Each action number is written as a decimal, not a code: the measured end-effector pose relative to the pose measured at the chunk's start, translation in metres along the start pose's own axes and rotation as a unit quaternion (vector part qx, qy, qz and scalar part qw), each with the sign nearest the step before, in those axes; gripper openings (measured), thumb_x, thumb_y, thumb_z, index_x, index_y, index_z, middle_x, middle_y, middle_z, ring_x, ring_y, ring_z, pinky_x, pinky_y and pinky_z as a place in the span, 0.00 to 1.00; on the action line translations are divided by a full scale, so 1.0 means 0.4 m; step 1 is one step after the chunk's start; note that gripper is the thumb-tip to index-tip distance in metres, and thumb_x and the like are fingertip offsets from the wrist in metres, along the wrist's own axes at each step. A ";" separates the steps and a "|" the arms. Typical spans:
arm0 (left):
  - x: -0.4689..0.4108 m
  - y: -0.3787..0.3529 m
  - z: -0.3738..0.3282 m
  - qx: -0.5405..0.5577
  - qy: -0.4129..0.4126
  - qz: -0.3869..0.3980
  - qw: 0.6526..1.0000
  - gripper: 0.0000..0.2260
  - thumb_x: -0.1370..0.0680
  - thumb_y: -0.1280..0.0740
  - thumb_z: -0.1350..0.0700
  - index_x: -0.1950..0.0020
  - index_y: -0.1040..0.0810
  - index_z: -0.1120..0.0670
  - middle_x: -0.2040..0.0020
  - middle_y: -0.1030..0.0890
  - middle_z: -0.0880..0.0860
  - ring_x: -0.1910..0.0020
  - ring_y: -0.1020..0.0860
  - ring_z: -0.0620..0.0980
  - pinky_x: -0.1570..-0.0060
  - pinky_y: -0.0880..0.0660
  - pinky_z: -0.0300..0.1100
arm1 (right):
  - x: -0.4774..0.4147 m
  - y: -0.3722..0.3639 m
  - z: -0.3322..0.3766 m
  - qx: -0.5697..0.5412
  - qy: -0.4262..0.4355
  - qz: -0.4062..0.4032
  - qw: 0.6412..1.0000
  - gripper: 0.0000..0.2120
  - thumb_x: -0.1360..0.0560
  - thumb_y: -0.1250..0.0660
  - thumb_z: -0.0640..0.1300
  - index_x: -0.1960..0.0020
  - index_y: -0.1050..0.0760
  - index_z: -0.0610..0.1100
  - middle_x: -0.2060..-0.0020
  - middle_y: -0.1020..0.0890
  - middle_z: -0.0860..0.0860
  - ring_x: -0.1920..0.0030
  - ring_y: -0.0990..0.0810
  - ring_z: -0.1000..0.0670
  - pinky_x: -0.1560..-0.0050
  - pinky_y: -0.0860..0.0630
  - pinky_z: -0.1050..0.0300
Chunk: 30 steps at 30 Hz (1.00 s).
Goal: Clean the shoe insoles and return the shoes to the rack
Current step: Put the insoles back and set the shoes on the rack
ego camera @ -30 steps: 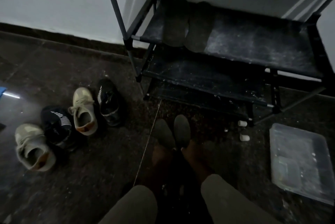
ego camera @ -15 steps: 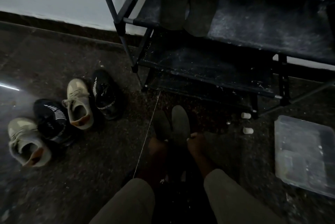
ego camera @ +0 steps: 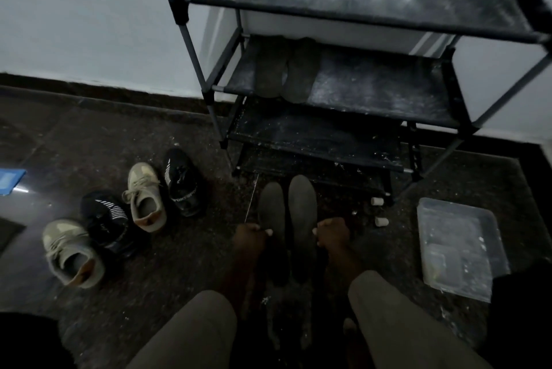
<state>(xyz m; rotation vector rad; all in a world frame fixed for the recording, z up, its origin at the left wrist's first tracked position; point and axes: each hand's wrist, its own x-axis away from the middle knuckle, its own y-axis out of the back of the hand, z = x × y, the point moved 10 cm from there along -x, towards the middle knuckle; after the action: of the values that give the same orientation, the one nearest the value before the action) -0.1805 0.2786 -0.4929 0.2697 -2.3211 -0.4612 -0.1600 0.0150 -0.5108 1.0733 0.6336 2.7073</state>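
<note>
A pale wall [ego camera: 89, 10] is meeting a dark speckled floor [ego camera: 89, 135] along a dark skirting strip [ego camera: 74, 85]. Dim light is leaving the room gloomy, glinting faintly off the floor at left.

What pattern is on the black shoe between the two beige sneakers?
White diagonal stripes across the black shoe, seen in the head view.

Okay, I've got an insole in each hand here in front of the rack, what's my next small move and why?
Probably lift both up onto the rack's middle shelf. Left hand and right hand each grip an insole, and another pair already lies there with room beside it.
</note>
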 end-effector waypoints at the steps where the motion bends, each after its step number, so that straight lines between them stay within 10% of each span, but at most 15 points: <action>1: 0.014 0.015 -0.012 0.013 -0.014 -0.023 1.000 0.11 0.26 0.24 0.57 0.62 0.26 0.51 0.47 0.16 0.61 0.45 0.18 0.59 0.51 0.25 0.41 | 0.018 0.012 0.020 -0.004 0.010 0.000 1.000 0.10 0.24 0.32 0.39 0.44 0.19 0.39 0.47 0.16 0.41 0.48 0.16 0.41 0.44 0.18 0.49; 14: 0.163 0.133 -0.156 0.104 -0.121 -0.064 0.985 0.06 0.27 0.23 0.61 0.59 0.17 0.62 0.56 0.15 0.60 0.54 0.17 0.56 0.49 0.18 0.53 | 0.320 0.201 0.188 -0.074 0.099 -0.083 0.989 0.14 0.28 0.28 0.34 0.70 0.21 0.44 0.66 0.16 0.43 0.64 0.17 0.44 0.54 0.16 0.44; 21: 0.311 0.171 -0.344 0.175 -0.190 -0.044 0.965 0.06 0.25 0.25 0.63 0.61 0.19 0.60 0.55 0.15 0.65 0.59 0.19 0.55 0.51 0.18 0.57 | 0.414 0.329 0.337 -0.120 0.176 -0.112 0.971 0.11 0.26 0.29 0.34 0.67 0.20 0.37 0.70 0.18 0.44 0.70 0.20 0.49 0.64 0.22 0.57; 30: 0.335 0.194 -0.672 0.120 -0.260 -0.078 0.955 0.11 0.29 0.21 0.56 0.56 0.17 0.63 0.56 0.15 0.59 0.54 0.17 0.56 0.49 0.20 0.47 | 0.288 0.472 0.539 -0.127 0.189 -0.188 0.955 0.07 0.35 0.29 0.42 0.69 0.20 0.39 0.71 0.17 0.43 0.65 0.15 0.43 0.61 0.16 0.45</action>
<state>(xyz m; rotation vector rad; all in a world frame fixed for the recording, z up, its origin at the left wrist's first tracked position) -0.0884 0.2394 -0.1993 0.5019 -2.8923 -0.3545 -0.0954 -0.0500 -0.2159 0.3318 0.4615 2.5684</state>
